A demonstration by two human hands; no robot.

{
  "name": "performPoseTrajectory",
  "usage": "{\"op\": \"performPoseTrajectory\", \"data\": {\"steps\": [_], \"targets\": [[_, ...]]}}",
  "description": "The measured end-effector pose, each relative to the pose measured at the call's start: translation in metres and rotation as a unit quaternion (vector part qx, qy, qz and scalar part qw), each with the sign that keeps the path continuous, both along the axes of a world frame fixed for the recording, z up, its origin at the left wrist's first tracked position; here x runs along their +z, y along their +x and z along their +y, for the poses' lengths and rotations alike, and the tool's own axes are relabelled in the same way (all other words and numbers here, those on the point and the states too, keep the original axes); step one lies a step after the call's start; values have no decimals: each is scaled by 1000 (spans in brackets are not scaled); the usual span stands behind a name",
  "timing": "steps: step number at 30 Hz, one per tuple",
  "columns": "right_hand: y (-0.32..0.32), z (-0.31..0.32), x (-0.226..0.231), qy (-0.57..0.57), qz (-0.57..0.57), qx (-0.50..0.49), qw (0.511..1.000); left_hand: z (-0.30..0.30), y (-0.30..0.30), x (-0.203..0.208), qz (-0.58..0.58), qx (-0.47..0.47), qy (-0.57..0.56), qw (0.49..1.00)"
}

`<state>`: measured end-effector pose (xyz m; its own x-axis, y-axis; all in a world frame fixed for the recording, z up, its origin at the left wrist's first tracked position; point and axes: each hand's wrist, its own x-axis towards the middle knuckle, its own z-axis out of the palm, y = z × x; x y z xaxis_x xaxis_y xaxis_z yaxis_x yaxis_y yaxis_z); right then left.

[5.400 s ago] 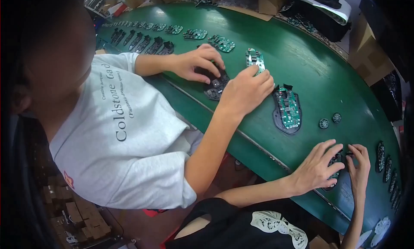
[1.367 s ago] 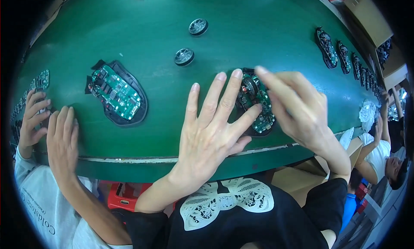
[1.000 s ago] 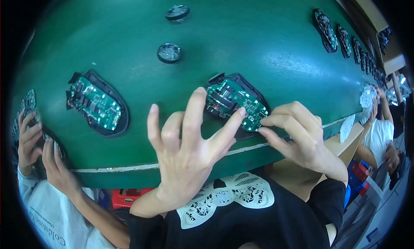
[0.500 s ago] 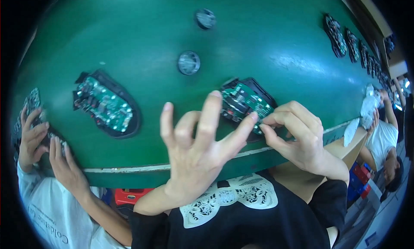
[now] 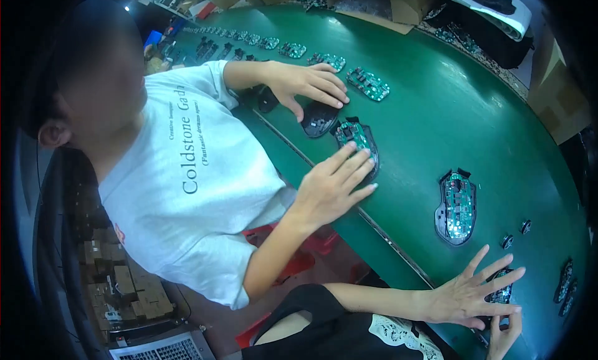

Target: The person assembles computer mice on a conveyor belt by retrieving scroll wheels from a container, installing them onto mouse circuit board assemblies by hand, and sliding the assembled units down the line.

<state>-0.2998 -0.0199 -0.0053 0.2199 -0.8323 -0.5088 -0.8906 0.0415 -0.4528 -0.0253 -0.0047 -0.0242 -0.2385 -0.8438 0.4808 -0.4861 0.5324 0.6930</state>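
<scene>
Nearest, at the lower right, the right hand [image 5: 504, 336] has bent fingers at the near end of a green circuit board in an elongated black plastic shell [image 5: 501, 295]; whether it grips anything cannot be told. The left hand [image 5: 458, 301] spreads its fingers across the same unit, grasping nothing visible. The unit lies on the green-topped bench [image 5: 411, 217], near its edge. The step in hand appears to be close handwork on this board; the next move would call for a steady shell and precise fingertips. Just beyond are two small dark spoked wheels [image 5: 507, 241], apart from each other, and a second board-in-shell assembly [image 5: 458, 210]. Farther left, a co-worker's nearer hand [image 5: 333, 189] rests on a third such assembly [image 5: 355, 134]; the farther hand [image 5: 305, 85] covers part of a bare black shell [image 5: 319, 122]. Loose green boards [image 5: 369, 84] recede in a row behind.
</scene>
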Motion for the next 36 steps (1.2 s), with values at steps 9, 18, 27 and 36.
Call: {"op": "performPoseTrajectory", "data": {"steps": [9, 18, 27, 36], "targets": [[24, -2, -4, -195, -101, -30, 975, 5, 132, 93, 448, -34, -304, 840], [31, 3, 34, -85, 0, 15, 996, 19, 160, 92, 432, 24, -244, 868], [44, 1, 39, -196, -57, 25, 979, 17, 174, 80, 406, 64, -229, 882], [34, 4, 37, -179, -59, -13, 982, 23, 173, 88, 372, 79, -178, 907]]}}
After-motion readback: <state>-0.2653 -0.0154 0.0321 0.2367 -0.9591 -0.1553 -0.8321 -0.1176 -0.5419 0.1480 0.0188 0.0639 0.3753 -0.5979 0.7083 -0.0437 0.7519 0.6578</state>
